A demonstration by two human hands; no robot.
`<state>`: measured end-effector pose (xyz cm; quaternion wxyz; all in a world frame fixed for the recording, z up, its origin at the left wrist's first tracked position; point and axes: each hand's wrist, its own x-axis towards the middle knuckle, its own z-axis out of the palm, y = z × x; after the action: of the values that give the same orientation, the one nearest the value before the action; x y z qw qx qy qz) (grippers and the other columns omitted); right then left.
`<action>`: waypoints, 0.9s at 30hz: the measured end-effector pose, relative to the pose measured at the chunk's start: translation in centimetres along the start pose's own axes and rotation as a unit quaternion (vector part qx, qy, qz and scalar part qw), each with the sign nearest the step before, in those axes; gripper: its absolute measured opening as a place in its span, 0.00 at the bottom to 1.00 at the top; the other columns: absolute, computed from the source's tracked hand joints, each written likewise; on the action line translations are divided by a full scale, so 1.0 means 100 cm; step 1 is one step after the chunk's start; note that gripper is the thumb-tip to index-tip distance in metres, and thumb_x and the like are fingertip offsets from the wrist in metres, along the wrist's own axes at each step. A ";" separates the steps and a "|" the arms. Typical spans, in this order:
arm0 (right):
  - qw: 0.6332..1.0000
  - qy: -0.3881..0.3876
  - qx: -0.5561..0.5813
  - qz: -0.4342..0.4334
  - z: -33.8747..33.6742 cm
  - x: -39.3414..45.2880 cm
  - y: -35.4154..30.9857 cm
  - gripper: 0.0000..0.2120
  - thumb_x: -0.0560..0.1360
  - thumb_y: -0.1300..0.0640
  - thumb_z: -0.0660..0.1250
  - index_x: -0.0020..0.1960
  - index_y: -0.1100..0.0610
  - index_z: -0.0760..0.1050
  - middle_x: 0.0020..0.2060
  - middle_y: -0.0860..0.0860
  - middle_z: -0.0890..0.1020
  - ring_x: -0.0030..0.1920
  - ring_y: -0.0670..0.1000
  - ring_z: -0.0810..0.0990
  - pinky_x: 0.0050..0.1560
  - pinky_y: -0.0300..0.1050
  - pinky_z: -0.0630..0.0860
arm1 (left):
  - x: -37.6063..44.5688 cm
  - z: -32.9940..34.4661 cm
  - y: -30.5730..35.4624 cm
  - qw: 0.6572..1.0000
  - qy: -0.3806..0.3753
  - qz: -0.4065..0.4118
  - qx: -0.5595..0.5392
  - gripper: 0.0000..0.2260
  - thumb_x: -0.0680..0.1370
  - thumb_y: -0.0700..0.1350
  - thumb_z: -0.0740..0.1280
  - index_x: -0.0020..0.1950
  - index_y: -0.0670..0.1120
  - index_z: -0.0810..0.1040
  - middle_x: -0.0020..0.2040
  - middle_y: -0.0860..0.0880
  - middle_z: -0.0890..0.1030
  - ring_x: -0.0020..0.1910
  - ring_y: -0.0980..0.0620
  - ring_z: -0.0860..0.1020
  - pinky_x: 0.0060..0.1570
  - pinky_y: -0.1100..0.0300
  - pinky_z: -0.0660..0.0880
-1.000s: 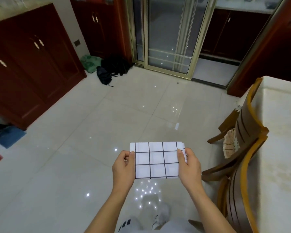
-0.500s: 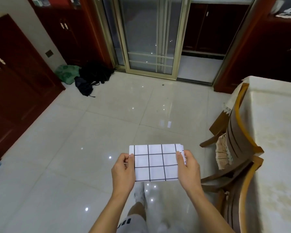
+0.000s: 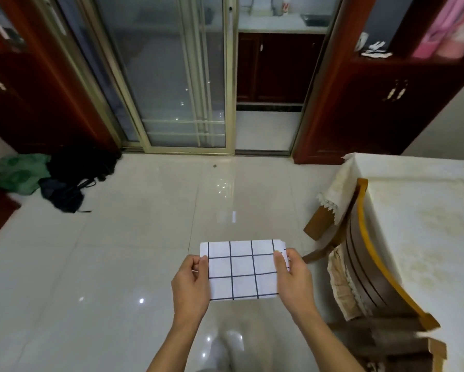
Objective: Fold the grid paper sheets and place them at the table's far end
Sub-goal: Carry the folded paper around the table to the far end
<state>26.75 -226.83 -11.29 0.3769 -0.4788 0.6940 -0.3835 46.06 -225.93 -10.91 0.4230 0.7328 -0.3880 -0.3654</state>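
A folded white grid paper sheet with black lines hangs in the air in front of me, over the tiled floor. My left hand pinches its left edge, thumb on top. Its right edge is pinched by my right hand the same way. The table, covered with a cream cloth, stands to the right, apart from the sheet.
Two wooden chairs are pushed against the table's left side. Dark bags and a green bag lie on the floor at the left. Sliding glass doors and dark red cabinets stand ahead.
The view has swung right and tilted up, so the doors and table show more. Both hands keep the same hold on the folded sheet.
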 end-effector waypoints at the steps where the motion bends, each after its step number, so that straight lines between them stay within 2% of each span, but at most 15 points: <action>1: 1.000 0.011 0.005 -0.002 0.004 0.011 -0.007 0.10 0.82 0.53 0.61 0.43 0.55 0.72 0.32 0.52 0.76 0.31 0.44 0.73 0.33 0.37 0.72 | 0.016 0.002 0.004 1.000 -0.010 0.004 -0.001 0.12 0.81 0.47 0.63 0.39 0.45 0.75 0.35 0.47 0.79 0.32 0.55 0.73 0.31 0.68 0.68; 2: 1.000 0.019 0.010 0.000 0.009 0.021 -0.013 0.10 0.82 0.54 0.61 0.43 0.55 0.72 0.31 0.49 0.75 0.30 0.42 0.73 0.31 0.33 0.70 | 0.031 0.005 0.009 1.000 -0.020 0.008 -0.001 0.12 0.81 0.47 0.63 0.39 0.45 0.75 0.35 0.46 0.80 0.31 0.56 0.73 0.31 0.67 0.68; 4: 0.999 0.030 0.020 0.010 0.015 0.038 -0.023 0.10 0.82 0.55 0.61 0.41 0.53 0.71 0.30 0.46 0.74 0.30 0.39 0.72 0.31 0.31 0.70 | 0.057 0.010 0.017 0.999 -0.039 0.015 -0.004 0.12 0.81 0.47 0.63 0.39 0.45 0.75 0.35 0.45 0.79 0.29 0.59 0.71 0.31 0.68 0.68; 9: 0.998 0.061 0.010 0.022 0.021 0.080 -0.030 0.09 0.82 0.55 0.61 0.43 0.54 0.72 0.32 0.51 0.77 0.31 0.40 0.72 0.32 0.32 0.69 | 0.107 0.033 0.032 0.996 -0.082 0.019 0.001 0.13 0.81 0.47 0.63 0.39 0.44 0.74 0.33 0.44 0.77 0.29 0.58 0.69 0.30 0.67 0.66; 11: 0.997 0.071 0.007 0.025 0.021 0.102 -0.030 0.09 0.82 0.55 0.61 0.43 0.54 0.73 0.32 0.52 0.77 0.31 0.42 0.73 0.31 0.33 0.69 | 0.126 0.046 0.039 0.995 -0.094 0.017 0.001 0.13 0.81 0.47 0.63 0.39 0.44 0.74 0.34 0.42 0.77 0.29 0.58 0.69 0.30 0.67 0.66; 13: 0.997 0.076 0.004 0.033 0.019 0.125 -0.027 0.10 0.82 0.53 0.61 0.43 0.55 0.73 0.33 0.56 0.77 0.31 0.48 0.73 0.31 0.37 0.70 | 0.145 0.063 0.046 0.995 -0.102 0.019 0.009 0.13 0.82 0.47 0.63 0.39 0.43 0.74 0.34 0.43 0.77 0.28 0.59 0.68 0.30 0.67 0.66; 15: 0.996 0.083 0.002 0.039 0.015 0.149 -0.024 0.12 0.82 0.52 0.61 0.42 0.57 0.71 0.31 0.57 0.76 0.30 0.49 0.70 0.30 0.39 0.69 | 0.163 0.082 0.057 0.994 -0.108 0.021 0.016 0.13 0.81 0.47 0.63 0.39 0.43 0.73 0.33 0.46 0.76 0.28 0.59 0.68 0.30 0.67 0.66; 17: 0.995 0.096 0.003 0.036 0.008 0.178 -0.025 0.13 0.82 0.54 0.61 0.40 0.58 0.69 0.29 0.53 0.70 0.28 0.44 0.66 0.30 0.37 0.66 | 0.180 0.104 0.071 0.993 -0.111 0.029 0.016 0.13 0.81 0.46 0.63 0.38 0.43 0.73 0.33 0.46 0.76 0.29 0.59 0.68 0.30 0.68 0.66; 20: 0.993 0.110 0.003 0.033 -0.007 0.226 -0.026 0.14 0.82 0.55 0.61 0.39 0.59 0.68 0.28 0.51 0.69 0.28 0.44 0.67 0.30 0.37 0.65 | 0.206 0.140 0.098 0.992 -0.117 0.043 0.011 0.13 0.81 0.45 0.63 0.38 0.42 0.73 0.32 0.46 0.75 0.28 0.60 0.68 0.29 0.69 0.66; 25: 0.992 0.115 0.013 0.041 -0.043 0.312 -0.028 0.15 0.82 0.54 0.61 0.38 0.55 0.65 0.28 0.49 0.68 0.28 0.43 0.65 0.33 0.42 0.65 | 0.249 0.209 0.143 0.992 -0.120 0.040 0.002 0.13 0.82 0.45 0.63 0.37 0.43 0.72 0.31 0.50 0.73 0.28 0.59 0.68 0.29 0.67 0.65; 27: 0.992 0.124 0.015 0.034 -0.058 0.343 -0.032 0.15 0.82 0.55 0.61 0.37 0.52 0.64 0.27 0.49 0.66 0.28 0.43 0.66 0.32 0.39 0.64 | 0.264 0.235 0.160 0.991 -0.130 0.041 0.004 0.13 0.82 0.46 0.63 0.38 0.43 0.72 0.31 0.49 0.74 0.29 0.58 0.68 0.29 0.67 0.65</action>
<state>13.94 -259.31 -11.36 0.3080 -0.3975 0.7456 -0.4373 33.02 -262.40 -10.76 0.3803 0.6642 -0.4713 -0.4382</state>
